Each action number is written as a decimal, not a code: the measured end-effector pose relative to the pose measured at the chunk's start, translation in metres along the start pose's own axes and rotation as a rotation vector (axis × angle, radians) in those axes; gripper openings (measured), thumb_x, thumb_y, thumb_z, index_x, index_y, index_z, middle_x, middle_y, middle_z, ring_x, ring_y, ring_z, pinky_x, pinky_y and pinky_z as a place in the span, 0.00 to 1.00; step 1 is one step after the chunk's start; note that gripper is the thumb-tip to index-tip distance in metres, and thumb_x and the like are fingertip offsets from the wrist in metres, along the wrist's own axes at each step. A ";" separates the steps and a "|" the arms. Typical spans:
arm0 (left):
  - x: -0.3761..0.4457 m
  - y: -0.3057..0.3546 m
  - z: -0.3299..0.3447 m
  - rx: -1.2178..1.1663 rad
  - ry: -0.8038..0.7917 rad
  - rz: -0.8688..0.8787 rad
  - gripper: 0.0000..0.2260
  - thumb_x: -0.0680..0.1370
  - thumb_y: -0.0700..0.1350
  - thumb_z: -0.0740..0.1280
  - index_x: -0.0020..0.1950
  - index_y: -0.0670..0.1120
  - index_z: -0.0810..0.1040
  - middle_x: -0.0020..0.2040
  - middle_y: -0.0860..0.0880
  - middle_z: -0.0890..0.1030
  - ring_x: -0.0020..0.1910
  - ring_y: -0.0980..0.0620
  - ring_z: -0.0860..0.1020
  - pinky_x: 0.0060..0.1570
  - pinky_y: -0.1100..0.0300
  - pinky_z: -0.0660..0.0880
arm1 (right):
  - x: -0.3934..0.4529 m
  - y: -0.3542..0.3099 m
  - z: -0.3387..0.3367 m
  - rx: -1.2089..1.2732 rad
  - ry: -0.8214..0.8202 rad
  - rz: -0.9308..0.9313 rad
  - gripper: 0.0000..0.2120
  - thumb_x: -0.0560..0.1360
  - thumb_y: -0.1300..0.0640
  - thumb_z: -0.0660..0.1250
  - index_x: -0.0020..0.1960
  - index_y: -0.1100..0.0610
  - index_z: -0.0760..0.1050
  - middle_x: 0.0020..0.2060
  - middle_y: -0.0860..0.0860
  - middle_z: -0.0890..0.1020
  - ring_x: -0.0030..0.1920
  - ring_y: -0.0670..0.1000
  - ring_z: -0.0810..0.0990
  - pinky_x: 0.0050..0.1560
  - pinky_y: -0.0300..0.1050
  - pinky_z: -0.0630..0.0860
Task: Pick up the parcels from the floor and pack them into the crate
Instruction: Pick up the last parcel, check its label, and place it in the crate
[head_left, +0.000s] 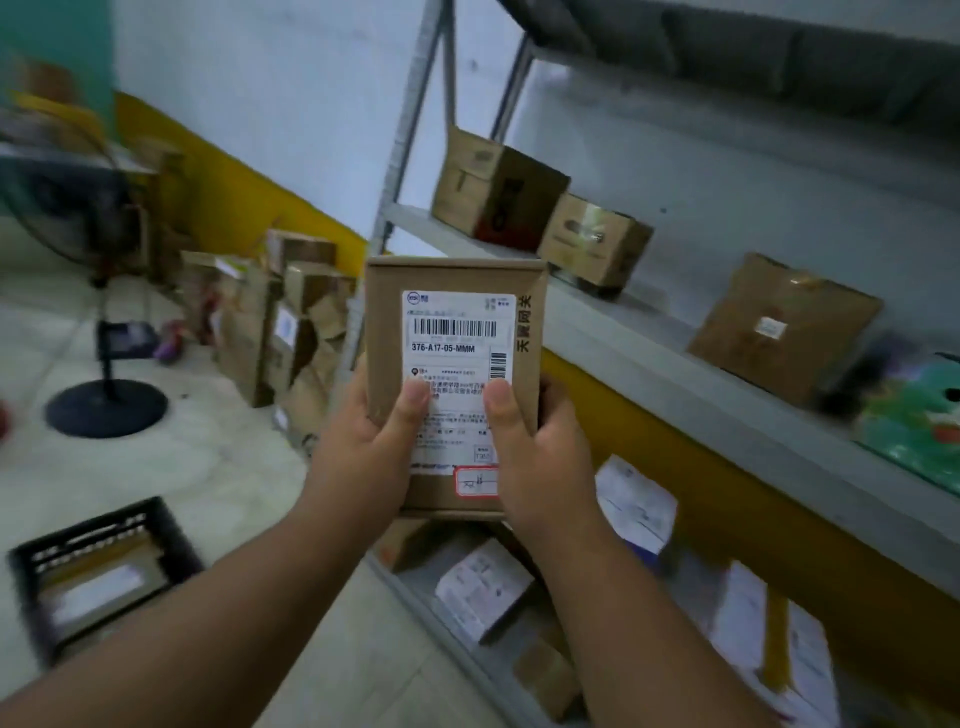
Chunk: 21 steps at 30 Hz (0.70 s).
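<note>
I hold a flat brown cardboard parcel (453, 332) upright in front of me, its white shipping label with a barcode facing me. My left hand (369, 441) grips its lower left edge with the thumb across the label. Gripping the lower right edge is my right hand (540, 447), its thumb also on the label. A black plastic crate (171, 525) stands on the floor at the lower left, with a labelled parcel lying inside. More parcels (483, 587) lie below my hands on the lowest shelf level.
A grey metal shelf rack (649, 343) runs along the right wall, carrying brown boxes (498, 192) and a green bag (919, 415). A heap of cardboard boxes (280, 322) stands by the yellow-banded wall. A fan on a round black base (106, 408) stands at the left.
</note>
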<state>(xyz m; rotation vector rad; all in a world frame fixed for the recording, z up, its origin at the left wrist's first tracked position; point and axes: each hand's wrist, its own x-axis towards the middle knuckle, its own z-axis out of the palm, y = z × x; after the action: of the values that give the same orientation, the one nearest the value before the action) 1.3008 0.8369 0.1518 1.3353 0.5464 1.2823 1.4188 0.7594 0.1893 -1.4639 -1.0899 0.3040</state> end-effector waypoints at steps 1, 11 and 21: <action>0.008 0.003 -0.040 0.039 0.036 0.001 0.13 0.68 0.75 0.65 0.51 0.76 0.74 0.49 0.63 0.85 0.46 0.59 0.85 0.39 0.60 0.82 | 0.004 -0.004 0.040 0.044 -0.040 -0.003 0.22 0.69 0.31 0.67 0.58 0.41 0.72 0.49 0.43 0.85 0.45 0.43 0.86 0.37 0.39 0.82; 0.045 0.057 -0.386 0.392 0.295 0.043 0.14 0.70 0.74 0.63 0.53 0.74 0.74 0.50 0.63 0.85 0.45 0.59 0.85 0.37 0.61 0.82 | -0.007 -0.042 0.409 0.394 -0.374 0.118 0.20 0.70 0.34 0.67 0.56 0.45 0.74 0.50 0.49 0.85 0.47 0.49 0.87 0.44 0.48 0.84; 0.092 0.029 -0.470 0.559 0.366 -0.068 0.13 0.69 0.78 0.58 0.51 0.80 0.70 0.49 0.68 0.82 0.44 0.65 0.83 0.32 0.66 0.79 | 0.026 -0.004 0.513 0.454 -0.516 0.213 0.08 0.73 0.33 0.63 0.48 0.33 0.73 0.44 0.38 0.86 0.44 0.45 0.87 0.41 0.43 0.83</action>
<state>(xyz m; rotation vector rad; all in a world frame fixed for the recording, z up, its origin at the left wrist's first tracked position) 0.9016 1.0963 0.0954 1.5152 1.2660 1.3801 1.0551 1.1055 0.0792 -1.1112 -1.1666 1.0553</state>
